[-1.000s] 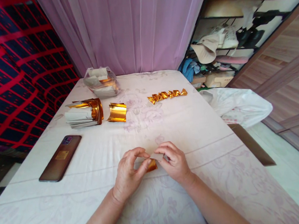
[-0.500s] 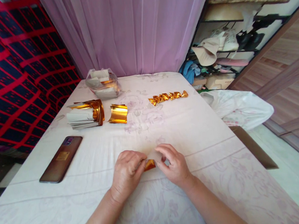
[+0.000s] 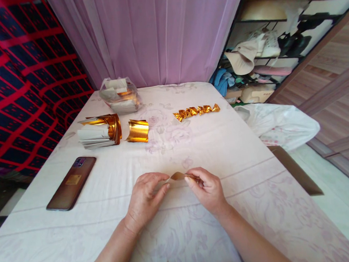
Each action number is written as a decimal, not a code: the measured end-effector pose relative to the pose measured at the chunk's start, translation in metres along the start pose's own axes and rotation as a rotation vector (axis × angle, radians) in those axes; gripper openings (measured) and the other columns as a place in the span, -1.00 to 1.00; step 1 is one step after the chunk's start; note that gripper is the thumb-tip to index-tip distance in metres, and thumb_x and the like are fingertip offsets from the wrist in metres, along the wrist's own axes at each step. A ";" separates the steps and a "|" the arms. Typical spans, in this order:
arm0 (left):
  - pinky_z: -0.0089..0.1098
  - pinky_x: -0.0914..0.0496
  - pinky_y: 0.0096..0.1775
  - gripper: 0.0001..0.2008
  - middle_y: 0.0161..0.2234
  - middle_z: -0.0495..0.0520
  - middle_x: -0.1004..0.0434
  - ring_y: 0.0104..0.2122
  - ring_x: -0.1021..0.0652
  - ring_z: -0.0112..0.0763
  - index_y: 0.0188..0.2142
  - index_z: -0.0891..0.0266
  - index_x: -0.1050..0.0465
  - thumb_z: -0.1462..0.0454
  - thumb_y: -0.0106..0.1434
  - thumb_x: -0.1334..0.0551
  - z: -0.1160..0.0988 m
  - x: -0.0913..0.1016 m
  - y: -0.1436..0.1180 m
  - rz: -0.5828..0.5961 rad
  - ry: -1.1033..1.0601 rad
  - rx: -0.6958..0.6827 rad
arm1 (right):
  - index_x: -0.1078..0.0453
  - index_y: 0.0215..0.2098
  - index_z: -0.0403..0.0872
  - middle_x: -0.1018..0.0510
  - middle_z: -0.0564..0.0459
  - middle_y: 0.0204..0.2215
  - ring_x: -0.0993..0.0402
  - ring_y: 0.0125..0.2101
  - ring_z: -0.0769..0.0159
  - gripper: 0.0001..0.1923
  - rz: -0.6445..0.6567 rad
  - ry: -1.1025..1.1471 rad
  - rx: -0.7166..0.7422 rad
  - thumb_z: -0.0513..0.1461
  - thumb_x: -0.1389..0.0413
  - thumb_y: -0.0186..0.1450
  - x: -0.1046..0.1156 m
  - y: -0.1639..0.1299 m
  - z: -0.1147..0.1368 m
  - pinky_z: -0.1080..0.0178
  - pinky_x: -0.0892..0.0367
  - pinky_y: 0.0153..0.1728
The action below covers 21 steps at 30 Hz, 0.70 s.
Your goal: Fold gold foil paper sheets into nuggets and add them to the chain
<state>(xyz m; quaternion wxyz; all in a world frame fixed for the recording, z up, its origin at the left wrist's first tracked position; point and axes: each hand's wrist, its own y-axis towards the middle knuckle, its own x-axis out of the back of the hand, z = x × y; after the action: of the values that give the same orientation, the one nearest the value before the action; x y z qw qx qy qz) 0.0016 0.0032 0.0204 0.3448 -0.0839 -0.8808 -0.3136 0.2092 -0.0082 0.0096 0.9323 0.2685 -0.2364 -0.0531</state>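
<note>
1. Gold-toned paper (image 3: 177, 175) spans the gap between the person's hands, just above the near middle of the worktop (image 3: 238, 149). The left hand (image 3: 145, 195) pinches one end between thumb and forefinger; the right hand (image 3: 206, 187) grips the other, its fingers hiding part of the piece.
2. It should handle as nearly weightless, thin and easily creased, perhaps slick on a shiny side; its ends or edges look the safest hold.
3. Pale and floral-patterned, the worktop looks smooth, with faint fold lines across it. A phone (image 3: 71, 184) lies back upward at the left.
4. Farther off, a curved gold sheet (image 3: 139, 131) lies just beside a fanned stack of sheets (image 3: 93, 138); well to their right runs a row of twisted gold pieces (image 3: 193, 112).
5. A clear bag of papers (image 3: 120, 97) sits near the far edge.
6. Beyond hang a purple curtain (image 3: 153, 34) and, leftward, red-and-dark checked fabric (image 3: 18, 80); shelves with shoes (image 3: 269, 43) stand at the right.
</note>
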 end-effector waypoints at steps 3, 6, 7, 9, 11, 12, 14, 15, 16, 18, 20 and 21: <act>-0.33 -0.44 -0.16 -0.89 -0.29 0.03 -0.63 -0.24 -0.59 -0.35 -0.22 0.16 -0.50 0.23 0.33 -0.21 0.003 -0.001 0.001 -0.014 -0.136 0.070 | -0.44 -0.32 -0.07 -0.51 0.13 -0.55 -0.40 -0.59 0.44 -0.92 0.013 0.087 -0.162 -0.22 -0.13 0.27 -0.001 -0.002 -0.006 0.41 -0.30 -0.57; -0.33 -0.44 -0.12 -0.85 -0.21 0.05 -0.63 -0.19 -0.59 -0.33 -0.19 0.16 -0.50 0.18 0.33 -0.20 0.002 -0.006 0.001 0.045 -0.290 0.244 | -0.43 -0.33 -0.08 -0.43 0.17 -0.61 -0.32 -0.64 0.46 -0.85 0.065 0.160 -0.273 -0.15 -0.15 0.25 -0.002 -0.004 -0.009 0.41 -0.24 -0.62; -0.33 -0.44 -0.12 -0.83 -0.20 0.06 -0.62 -0.19 -0.59 -0.33 -0.16 0.16 -0.48 0.17 0.33 -0.20 0.001 -0.007 0.001 0.082 -0.362 0.313 | -0.42 -0.32 -0.08 -0.43 0.16 -0.61 -0.32 -0.64 0.45 -0.83 0.082 0.198 -0.307 -0.13 -0.15 0.25 -0.002 -0.004 -0.009 0.40 -0.24 -0.61; -0.35 -0.44 -0.12 -0.78 -0.18 0.06 -0.61 -0.18 -0.59 -0.33 -0.12 0.18 -0.45 0.13 0.31 -0.21 -0.001 -0.011 0.001 0.159 -0.537 0.435 | -0.40 -0.30 -0.07 -0.45 0.15 -0.59 -0.35 -0.62 0.43 -0.79 0.108 0.295 -0.375 -0.09 -0.16 0.24 -0.003 -0.005 -0.009 0.39 -0.28 -0.59; -0.36 -0.44 -0.14 -0.72 -0.20 0.07 -0.61 -0.20 -0.58 -0.33 -0.11 0.20 -0.43 0.09 0.27 -0.24 -0.002 -0.013 0.000 0.206 -0.698 0.513 | -0.39 -0.28 -0.07 -0.45 0.15 -0.58 -0.35 -0.63 0.43 -0.75 0.114 0.376 -0.438 -0.06 -0.16 0.23 -0.005 -0.005 -0.010 0.38 -0.29 -0.60; -0.37 -0.43 -0.15 -0.69 -0.22 0.06 -0.60 -0.22 -0.58 -0.33 -0.13 0.21 -0.44 0.07 0.25 -0.26 -0.002 -0.014 0.000 0.213 -0.751 0.539 | -0.39 -0.27 -0.06 -0.44 0.16 -0.58 -0.33 -0.65 0.44 -0.74 0.112 0.401 -0.462 -0.05 -0.16 0.23 -0.005 -0.005 -0.010 0.39 -0.28 -0.62; -0.39 -0.42 -0.21 -0.68 -0.29 0.04 -0.59 -0.28 -0.56 -0.35 -0.19 0.23 -0.46 0.04 0.21 -0.29 -0.001 -0.016 0.001 0.215 -0.781 0.576 | -0.39 -0.26 -0.06 -0.41 0.18 -0.61 -0.28 -0.67 0.46 -0.74 0.119 0.411 -0.486 -0.04 -0.16 0.23 -0.006 -0.005 -0.011 0.40 -0.24 -0.65; -0.41 -0.41 -0.26 -0.67 -0.33 0.02 -0.57 -0.32 -0.54 -0.37 -0.22 0.24 -0.48 0.03 0.20 -0.30 0.000 -0.016 0.001 0.209 -0.771 0.589 | -0.40 -0.27 -0.06 -0.40 0.18 -0.61 -0.27 -0.66 0.46 -0.75 0.136 0.403 -0.483 -0.05 -0.16 0.23 -0.005 -0.004 -0.012 0.40 -0.23 -0.64; -0.43 -0.39 -0.30 -0.67 -0.37 0.00 -0.55 -0.36 -0.52 -0.39 -0.25 0.24 -0.48 0.02 0.19 -0.30 0.000 -0.016 0.001 0.202 -0.758 0.602 | -0.41 -0.29 -0.06 -0.41 0.17 -0.59 -0.28 -0.63 0.45 -0.77 0.157 0.386 -0.469 -0.06 -0.16 0.23 -0.005 -0.003 -0.012 0.39 -0.24 -0.61; -0.45 -0.36 -0.33 -0.67 -0.41 -0.02 -0.52 -0.39 -0.50 -0.42 -0.29 0.25 -0.48 0.01 0.17 -0.30 0.002 -0.017 0.002 0.179 -0.745 0.625 | -0.42 -0.37 -0.06 -0.42 0.14 -0.55 -0.33 -0.55 0.41 -0.81 0.178 0.333 -0.407 -0.09 -0.16 0.22 -0.002 0.000 -0.012 0.37 -0.28 -0.52; -0.45 -0.37 -0.32 -0.64 -0.40 -0.02 -0.52 -0.38 -0.50 -0.42 -0.29 0.24 -0.46 -0.01 0.14 -0.32 0.002 -0.016 0.002 0.146 -0.764 0.644 | -0.40 -0.46 -0.06 -0.42 0.11 -0.52 -0.35 -0.49 0.38 -0.81 0.165 0.276 -0.337 -0.11 -0.17 0.20 0.000 0.002 -0.013 0.35 -0.30 -0.46; -0.45 -0.37 -0.31 -0.63 -0.38 -0.01 -0.52 -0.37 -0.50 -0.42 -0.29 0.24 -0.46 -0.02 0.12 -0.33 0.002 -0.016 0.003 0.137 -0.777 0.653 | -0.40 -0.48 -0.06 -0.42 0.11 -0.52 -0.35 -0.48 0.37 -0.80 0.155 0.259 -0.321 -0.11 -0.17 0.20 0.001 0.003 -0.013 0.34 -0.30 -0.44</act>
<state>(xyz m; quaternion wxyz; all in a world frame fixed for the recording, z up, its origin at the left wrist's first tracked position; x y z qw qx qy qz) 0.0132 0.0076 0.0101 0.0197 -0.1398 -0.9884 0.0554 0.2160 0.0007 0.0016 0.9869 0.1025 -0.1233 0.0165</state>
